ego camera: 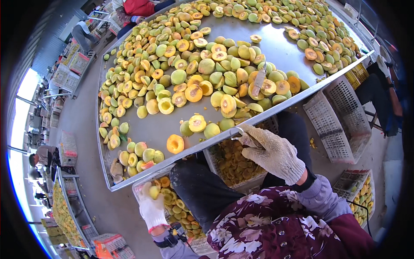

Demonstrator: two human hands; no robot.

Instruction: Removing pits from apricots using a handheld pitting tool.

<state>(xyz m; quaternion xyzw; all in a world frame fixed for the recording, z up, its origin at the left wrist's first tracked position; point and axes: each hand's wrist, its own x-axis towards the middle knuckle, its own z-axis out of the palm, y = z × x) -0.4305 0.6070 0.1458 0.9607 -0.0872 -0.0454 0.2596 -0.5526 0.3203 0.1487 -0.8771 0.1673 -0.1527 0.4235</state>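
Note:
My left hand [151,207], in a white knit glove, holds a yellow-green peach piece [154,192] at the left end of a plastic crate [138,191] full of pitted halves. My right hand [275,152], in a stained cotton glove, grips a tool with a curved metal loop [237,131] by the front rim of the metal table [148,124]. Its handle is hidden in the fingers. Below that hand, a second crate [212,162] between my knees contains orange-brown scraps [237,165]. A pitted peach half [175,144] lies cut side up near the rim.
Heaps of halved peaches [207,66] cover much of the table, many with pits. A taped tool handle [259,77] rests on them. A bunched glove [116,170] lies at the left corner. Empty-looking crates [339,119] stand on the right; a co-worker's leg [375,90] is beyond.

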